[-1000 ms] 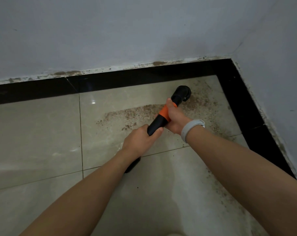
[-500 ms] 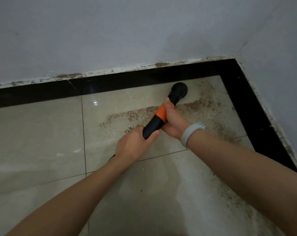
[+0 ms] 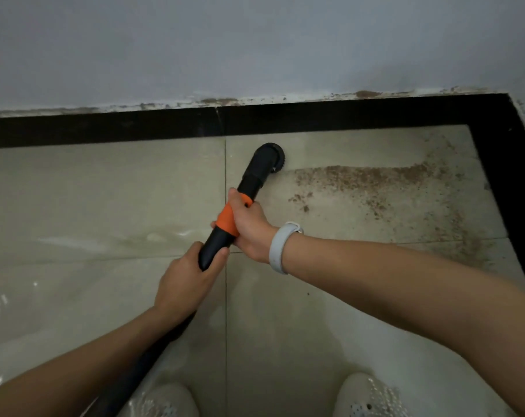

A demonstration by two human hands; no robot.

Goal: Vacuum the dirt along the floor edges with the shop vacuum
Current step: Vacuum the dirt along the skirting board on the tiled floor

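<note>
Vacuum wand gripped by both your hands, left hand low, right hand on the orange collar, nozzle at left end of the dirt.

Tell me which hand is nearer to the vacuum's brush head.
Right. The right hand grips the orange collar just below the brush head; the left hand holds the wand farther back.

Two hands, one vacuum wand, two shoes (both pale), one wristband
</note>
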